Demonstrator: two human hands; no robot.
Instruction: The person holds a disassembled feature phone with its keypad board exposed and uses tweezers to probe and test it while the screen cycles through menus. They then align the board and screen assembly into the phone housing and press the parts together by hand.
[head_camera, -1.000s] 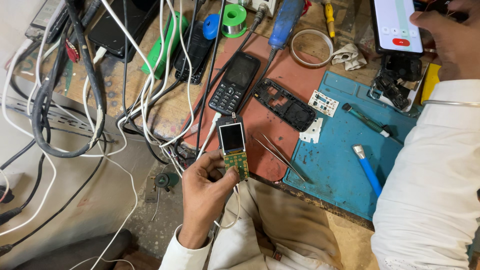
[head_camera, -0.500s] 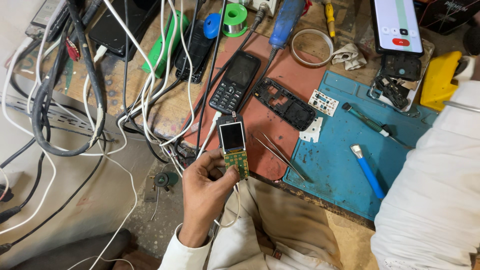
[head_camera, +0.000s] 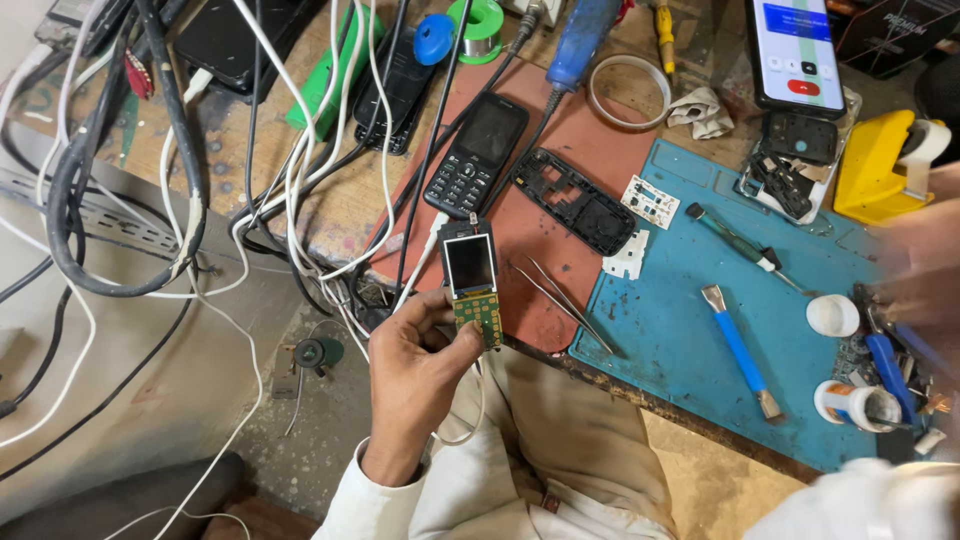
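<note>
My left hand grips a bare phone circuit board with a small screen and a green keypad area, held at the bench's front edge with a white cable plugged into its top. My right hand is a blur at the right edge, above the blue mat near a white cap and blue-handled tools; whether it holds anything is unclear. A black keypad phone and an empty black phone frame lie on the red mat beyond the board.
Tweezers, a blue brush, a small screwdriver and a white circuit piece lie on the mats. A lit smartphone and a yellow tape dispenser stand at the back right. Tangled white and black cables cover the left.
My right hand has come down from the smartphone at the top right to the right side of the blue mat. The left hand keeps the board in the same place.
</note>
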